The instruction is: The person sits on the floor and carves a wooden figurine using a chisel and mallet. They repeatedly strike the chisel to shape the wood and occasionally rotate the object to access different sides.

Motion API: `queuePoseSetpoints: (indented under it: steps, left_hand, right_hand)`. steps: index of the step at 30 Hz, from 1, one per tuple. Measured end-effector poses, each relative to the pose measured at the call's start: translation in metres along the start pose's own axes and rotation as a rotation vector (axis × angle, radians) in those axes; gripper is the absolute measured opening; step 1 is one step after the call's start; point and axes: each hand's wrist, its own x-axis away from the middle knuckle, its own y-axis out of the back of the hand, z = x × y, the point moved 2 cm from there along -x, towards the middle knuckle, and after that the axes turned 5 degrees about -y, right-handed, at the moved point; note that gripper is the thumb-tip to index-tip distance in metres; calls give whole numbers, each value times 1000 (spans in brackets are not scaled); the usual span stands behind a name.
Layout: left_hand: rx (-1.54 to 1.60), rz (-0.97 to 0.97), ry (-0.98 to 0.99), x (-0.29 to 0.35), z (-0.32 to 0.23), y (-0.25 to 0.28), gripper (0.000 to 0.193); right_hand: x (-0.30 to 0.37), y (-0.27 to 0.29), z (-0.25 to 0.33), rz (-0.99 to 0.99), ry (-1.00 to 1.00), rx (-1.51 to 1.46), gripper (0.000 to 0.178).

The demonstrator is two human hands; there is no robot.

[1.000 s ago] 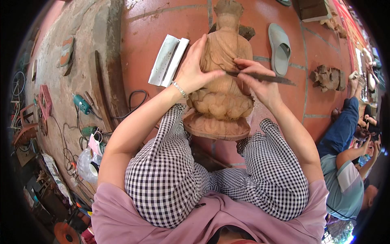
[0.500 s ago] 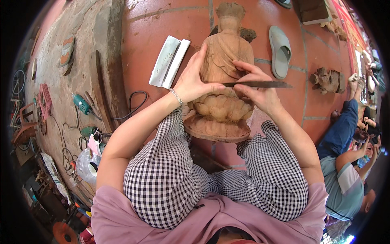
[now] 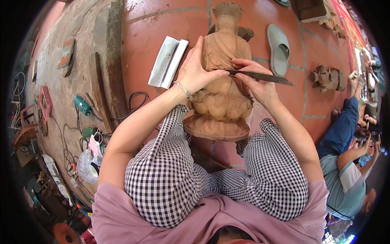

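Note:
A carved wooden statue [image 3: 221,107] of a robed seated figure, on a petalled base, stands between my knees. My left hand [image 3: 196,77] grips its left side with fingers running up along the wood. The left thumb is stretched to the left end of a thin, dark, tapered file [image 3: 260,76]. My right hand [image 3: 262,87] is closed on this file, pinching it between thumb and fingers across the statue's front. The file's pointed end sticks out past the right hand. Some right fingertips rest near the carved robe folds.
Left of the statue lies a folded white sheet [image 3: 165,63]; a grey slipper [image 3: 279,51] is at right. A wood chunk [image 3: 327,78] lies farther right. Green power tools [image 3: 82,105] with cords and a wooden bar [image 3: 102,89] are at left. Another person [image 3: 345,183] sits at far right.
Both hands have moved slightly up the statue with the file. The file has turned, its right end now tilted lower. The left thumb has shifted up with it.

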Motion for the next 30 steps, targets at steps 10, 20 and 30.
queuePoseSetpoints:
  steps: [10, 20, 30]
  left_hand:
    - [-50, 2, 2, 0, -7, -4, 126]
    - [-3, 27, -23, -3, -15, -3, 127]
    - [-176, 8, -52, -2, -15, -6, 127]
  right_hand:
    - [9, 2, -12, 41, 25, -163, 14]
    - [5, 13, -19, 53, -16, -137, 15]
    - [16, 14, -29, 32, 5, -170, 16]
